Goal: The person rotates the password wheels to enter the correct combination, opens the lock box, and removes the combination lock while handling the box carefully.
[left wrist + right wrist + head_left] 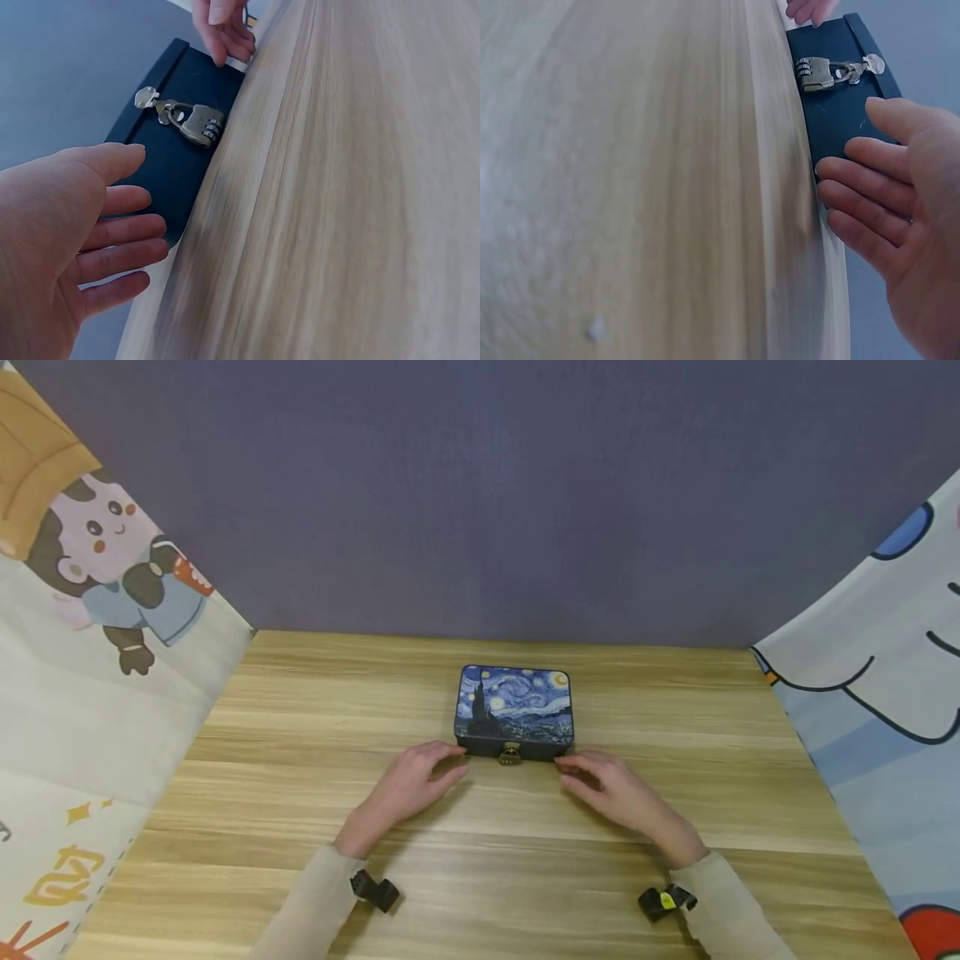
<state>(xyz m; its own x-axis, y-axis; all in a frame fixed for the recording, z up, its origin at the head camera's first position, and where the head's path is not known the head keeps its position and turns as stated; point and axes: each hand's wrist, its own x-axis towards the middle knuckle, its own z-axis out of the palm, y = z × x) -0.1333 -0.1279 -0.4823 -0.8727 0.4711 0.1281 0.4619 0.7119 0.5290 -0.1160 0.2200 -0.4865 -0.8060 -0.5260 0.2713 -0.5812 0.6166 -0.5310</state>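
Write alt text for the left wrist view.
A left hand with straight fingers reaches toward the dark front wall of a box on a wooden table. A small brass combination padlock hangs on the box's clasp; the right hand touches the far corner.

A staged recording booth is indicated rather than a lived-in room. A wooden table [300,827] is enclosed at the rear by a plain grey-purple backdrop [487,502] and on both sides by hung cartoon-printed cloths [90,652]. No domestic or shop fittings are seen.
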